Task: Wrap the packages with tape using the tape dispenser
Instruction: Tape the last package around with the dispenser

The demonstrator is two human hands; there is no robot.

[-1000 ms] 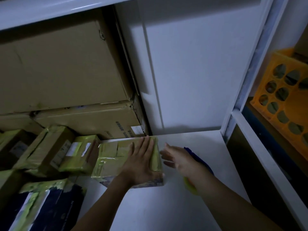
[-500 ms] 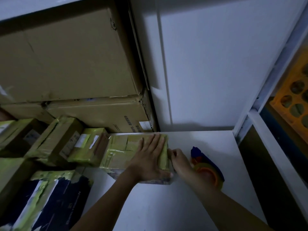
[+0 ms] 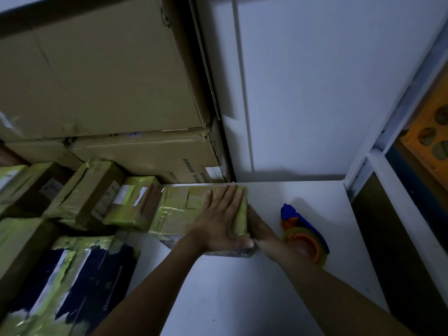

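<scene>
We note one tape-wrapped package (image 3: 174,209) lying on the white tabletop (image 3: 242,299), its far edge near the back wall. The left hand (image 3: 223,221) rests flat on its top, fingers straight and spread, gripping nothing. The right hand (image 3: 263,229) lies against the package's right side. Its fingers are partly hidden beneath the left hand in dim light, so we cannot tell whether they grip or merely press.

The tape dispenser (image 3: 308,241), blue and orange with a roll fitted, lies on the tabletop just beside the right wrist, with neither hand holding it.

Left of the package stand further wrapped packages (image 3: 82,192), with two large cardboard boxes (image 3: 97,81) stacked behind them. An orange crate (image 3: 434,139) sits at the far right.
</scene>
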